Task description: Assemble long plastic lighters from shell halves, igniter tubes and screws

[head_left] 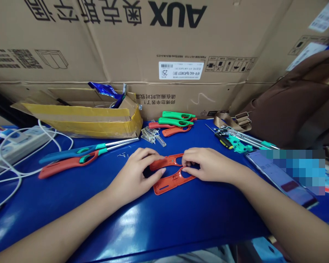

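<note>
Two orange lighter shell halves (pixel 168 184) lie side by side on the blue tabletop, with the inside of the nearer one facing up. My left hand (pixel 139 170) curls over the left end of the farther shell half (pixel 170 161), index finger and thumb at its edges. At the looped ends, my right hand (pixel 200 164) has its fingertips closed together on the farther half, the thumb by the nearer half's loop. Whether a small part sits in those fingertips is hidden. Several small screws (pixel 122 155) are scattered left of my left hand.
Beyond my hands lie green and orange shells (pixel 177 122) and clear fuel tanks (pixel 153 135). Two assembled lighters (pixel 68 162), white cables and a power strip (pixel 22 140) are left. A screwdriver (pixel 223 139), metal rods (pixel 246 136) and a phone (pixel 279 179) are right. An open carton (pixel 82 120) stands behind.
</note>
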Tool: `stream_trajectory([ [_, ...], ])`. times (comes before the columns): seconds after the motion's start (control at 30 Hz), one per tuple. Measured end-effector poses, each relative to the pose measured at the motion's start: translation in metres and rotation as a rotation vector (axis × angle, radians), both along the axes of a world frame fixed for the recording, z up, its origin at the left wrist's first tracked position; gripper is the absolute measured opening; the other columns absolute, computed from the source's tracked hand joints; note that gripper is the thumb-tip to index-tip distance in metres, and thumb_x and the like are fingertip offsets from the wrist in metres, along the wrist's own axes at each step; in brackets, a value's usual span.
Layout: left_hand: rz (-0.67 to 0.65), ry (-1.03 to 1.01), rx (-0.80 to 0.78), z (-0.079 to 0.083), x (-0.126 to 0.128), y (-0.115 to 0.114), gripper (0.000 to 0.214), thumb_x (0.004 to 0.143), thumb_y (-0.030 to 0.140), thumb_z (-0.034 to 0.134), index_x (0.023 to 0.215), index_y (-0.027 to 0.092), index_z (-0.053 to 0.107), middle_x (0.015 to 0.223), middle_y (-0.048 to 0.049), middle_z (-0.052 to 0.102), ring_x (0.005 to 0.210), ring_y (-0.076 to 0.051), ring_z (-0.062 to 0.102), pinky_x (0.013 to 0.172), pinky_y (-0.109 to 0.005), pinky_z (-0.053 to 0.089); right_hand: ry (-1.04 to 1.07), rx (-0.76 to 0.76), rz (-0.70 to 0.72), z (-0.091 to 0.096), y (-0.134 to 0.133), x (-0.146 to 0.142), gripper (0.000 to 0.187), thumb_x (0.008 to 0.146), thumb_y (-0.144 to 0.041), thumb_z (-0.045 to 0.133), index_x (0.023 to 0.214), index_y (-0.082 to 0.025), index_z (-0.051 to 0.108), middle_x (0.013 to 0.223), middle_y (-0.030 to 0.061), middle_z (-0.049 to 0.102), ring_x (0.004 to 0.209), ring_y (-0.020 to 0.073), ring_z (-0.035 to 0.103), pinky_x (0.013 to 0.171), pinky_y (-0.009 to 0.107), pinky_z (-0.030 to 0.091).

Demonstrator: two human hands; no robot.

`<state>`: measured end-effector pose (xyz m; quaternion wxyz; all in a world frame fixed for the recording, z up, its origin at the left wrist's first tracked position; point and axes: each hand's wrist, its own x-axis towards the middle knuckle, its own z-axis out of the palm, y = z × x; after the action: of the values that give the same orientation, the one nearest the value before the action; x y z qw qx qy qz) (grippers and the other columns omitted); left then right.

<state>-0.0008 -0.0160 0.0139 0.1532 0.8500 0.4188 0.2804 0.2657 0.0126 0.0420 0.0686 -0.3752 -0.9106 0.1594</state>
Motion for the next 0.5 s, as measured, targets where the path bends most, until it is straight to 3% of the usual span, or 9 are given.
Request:
stream_trajectory([
  [0.17,-0.104,0.077,-0.016,0.003,0.002,-0.004,0.035,0.091,0.036,0.069,0.125,0.027,0.068,0.122,-0.0062,0.068,0.113,-0.026,0.059,0.099,-0.045,0.048,-0.028,0.005,-0.012,0.001,-0.001,0.002,0.008,0.094,-0.027,0.063,0.088,-0.021,0.062,0.089,0.0005,0.064,0.072,0.0145,0.054,0.062,0.027,0.031],
  [0.37,-0.113,0.121,-0.018,0.0,0.001,-0.004,0.028,0.094,0.025,0.06,0.12,0.024,0.07,0.122,-0.0073,0.068,0.113,-0.026,0.06,0.1,-0.047,0.048,-0.034,0.052,-0.08,0.001,-0.001,0.002,0.015,0.092,-0.032,0.066,0.084,-0.021,0.06,0.086,-0.0002,0.064,0.07,0.0142,0.053,0.06,0.027,0.032],
  [0.5,-0.11,0.108,-0.021,-0.003,0.0,-0.002,0.029,0.094,0.021,0.057,0.12,0.023,0.07,0.123,-0.008,0.068,0.113,-0.026,0.061,0.1,-0.048,0.048,0.014,0.104,-0.244,0.009,0.008,0.011,0.021,0.096,-0.041,0.06,0.088,-0.022,0.065,0.09,0.0014,0.068,0.077,0.0161,0.06,0.065,0.028,0.038],
])
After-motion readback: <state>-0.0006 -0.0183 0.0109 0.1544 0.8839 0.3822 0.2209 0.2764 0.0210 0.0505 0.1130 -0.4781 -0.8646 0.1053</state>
